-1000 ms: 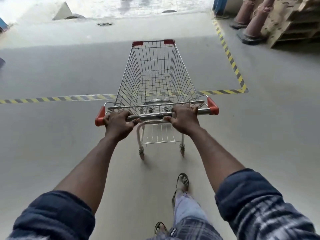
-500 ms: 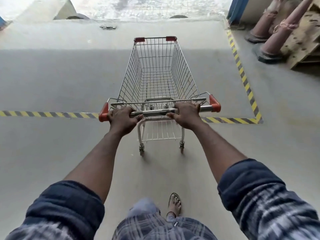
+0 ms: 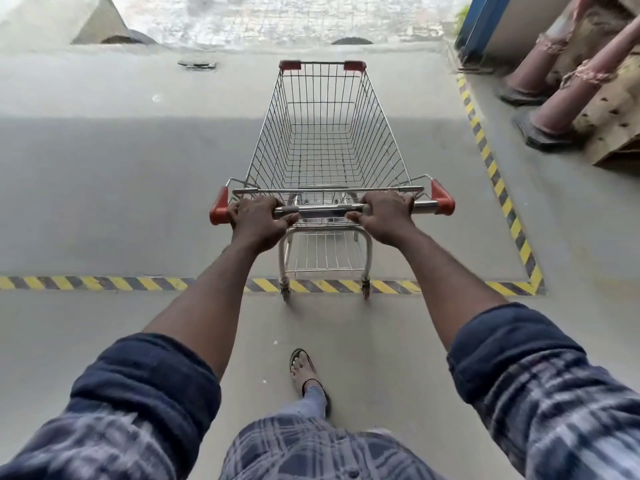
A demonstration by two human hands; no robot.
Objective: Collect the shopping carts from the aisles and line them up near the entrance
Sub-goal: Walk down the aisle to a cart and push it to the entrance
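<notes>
An empty wire shopping cart (image 3: pixel 325 133) with red corner caps stands straight ahead of me on the grey concrete floor. Its metal handle bar (image 3: pixel 322 209) has red end caps. My left hand (image 3: pixel 258 221) grips the bar near its left end, and my right hand (image 3: pixel 384 218) grips it right of the middle. Both arms are stretched forward. The cart's rear wheels sit on a yellow-and-black striped floor line (image 3: pixel 104 283).
The striped line turns at a corner (image 3: pixel 535 284) and runs away along the right. Beyond it stand two reddish posts (image 3: pixel 561 105) on dark bases and wooden pallets (image 3: pixel 620 147). A blue frame (image 3: pixel 479 22) is at the far right. My sandalled foot (image 3: pixel 303 367) steps forward.
The cart and I have rolled forward: the striped line moved from under the basket to the rear wheels. Both hands kept their hold on the bar. My feet swapped in stride.
</notes>
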